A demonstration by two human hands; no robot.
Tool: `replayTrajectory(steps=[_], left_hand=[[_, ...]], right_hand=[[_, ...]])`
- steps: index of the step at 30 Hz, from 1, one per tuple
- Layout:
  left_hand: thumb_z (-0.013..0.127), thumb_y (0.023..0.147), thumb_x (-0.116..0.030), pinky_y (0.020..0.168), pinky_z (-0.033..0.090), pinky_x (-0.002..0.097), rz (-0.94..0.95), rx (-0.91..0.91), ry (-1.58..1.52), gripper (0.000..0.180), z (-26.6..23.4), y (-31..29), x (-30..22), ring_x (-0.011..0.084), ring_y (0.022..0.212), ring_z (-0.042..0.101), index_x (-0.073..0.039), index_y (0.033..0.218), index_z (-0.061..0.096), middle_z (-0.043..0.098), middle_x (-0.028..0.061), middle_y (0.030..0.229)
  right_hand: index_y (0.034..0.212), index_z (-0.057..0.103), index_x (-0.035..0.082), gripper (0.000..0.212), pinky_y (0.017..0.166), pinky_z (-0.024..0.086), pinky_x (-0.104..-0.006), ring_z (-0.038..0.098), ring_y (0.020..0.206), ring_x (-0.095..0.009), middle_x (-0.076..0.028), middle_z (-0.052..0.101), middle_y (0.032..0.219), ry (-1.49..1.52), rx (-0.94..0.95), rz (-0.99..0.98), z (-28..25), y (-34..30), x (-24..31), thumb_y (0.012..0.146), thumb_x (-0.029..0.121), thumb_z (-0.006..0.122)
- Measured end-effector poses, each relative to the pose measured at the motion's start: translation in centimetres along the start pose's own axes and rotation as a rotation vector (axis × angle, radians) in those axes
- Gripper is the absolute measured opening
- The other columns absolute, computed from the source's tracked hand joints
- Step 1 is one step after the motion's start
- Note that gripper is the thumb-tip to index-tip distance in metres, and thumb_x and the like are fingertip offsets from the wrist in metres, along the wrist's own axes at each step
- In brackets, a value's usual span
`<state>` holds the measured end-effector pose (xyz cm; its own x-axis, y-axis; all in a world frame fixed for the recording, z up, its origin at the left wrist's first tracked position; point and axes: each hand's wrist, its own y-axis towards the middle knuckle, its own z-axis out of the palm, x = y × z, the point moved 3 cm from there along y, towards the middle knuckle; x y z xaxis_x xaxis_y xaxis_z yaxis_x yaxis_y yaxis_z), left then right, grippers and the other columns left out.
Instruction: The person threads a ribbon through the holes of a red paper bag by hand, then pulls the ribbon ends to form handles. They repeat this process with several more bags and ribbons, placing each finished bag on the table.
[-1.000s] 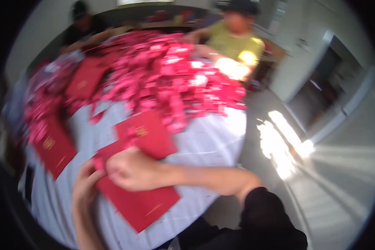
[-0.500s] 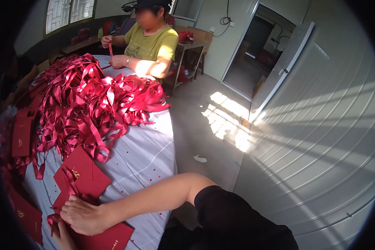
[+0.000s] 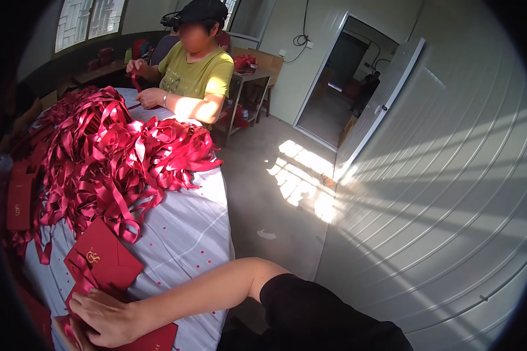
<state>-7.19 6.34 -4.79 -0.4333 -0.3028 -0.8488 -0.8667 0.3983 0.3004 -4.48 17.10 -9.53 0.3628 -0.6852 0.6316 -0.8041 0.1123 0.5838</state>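
Note:
At the lower left, my right hand (image 3: 106, 316) is closed, its fingers pinched down on a red satin ribbon (image 3: 84, 270). One ribbon end sticks up past the fingertips. Below it, my left hand (image 3: 64, 330) shows only in part at the picture's lower edge, closed around another stretch of the ribbon; most of its fingers are hidden. A dark red envelope (image 3: 158, 338) lies under my right hand. Just beyond, a second red envelope (image 3: 118, 262) with a gold emblem rests on the tablecloth, partly beneath the ribbon.
A large heap of red ribbons (image 3: 99, 146) covers the far part of the cloth-covered table (image 3: 178, 225). More red envelopes (image 3: 19, 202) lie at the left edge. Across the table, a person in a yellow-green shirt (image 3: 187, 73) handles ribbon. An open door (image 3: 380, 108) stands at the back.
The whole view has shifted slightly, setting the table lower and further left. My hands stay together at the ribbon. A dark figure now shows in the doorway.

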Motion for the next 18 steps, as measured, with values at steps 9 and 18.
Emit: replayTrajectory(steps=[9, 18], left_hand=[[0.050, 0.088, -0.022, 0.080, 0.039, 0.0327, 0.034, -0.016, -0.055, 0.026, -1.0, -0.6, -0.7, 0.0241, 0.086, 0.051, 0.002, 0.095, 0.056, 0.055, 0.0155, 0.094], [0.052, 0.089, -0.015, 0.075, 0.044, 0.0310, 0.354, -0.014, 0.032, 0.020, -1.1, -0.7, -0.8, 0.0232, 0.085, 0.054, 0.002, 0.099, 0.053, 0.056, 0.0145, 0.095]], right_hand=[[0.090, 0.038, 0.002, 0.035, 0.063, 0.037, -0.0401, 0.046, 0.076, -0.031, -0.016, 0.043, 0.088, -0.046, -0.239, -0.286, 0.2, 0.2, 0.2, 0.069, 0.011, 0.064], [0.079, 0.045, -0.001, 0.021, 0.062, 0.038, -0.0413, 0.049, 0.074, -0.037, -0.019, 0.050, 0.079, 0.080, -0.026, -0.062, -0.8, 1.1, 1.0, 0.067, 0.005, 0.061]])
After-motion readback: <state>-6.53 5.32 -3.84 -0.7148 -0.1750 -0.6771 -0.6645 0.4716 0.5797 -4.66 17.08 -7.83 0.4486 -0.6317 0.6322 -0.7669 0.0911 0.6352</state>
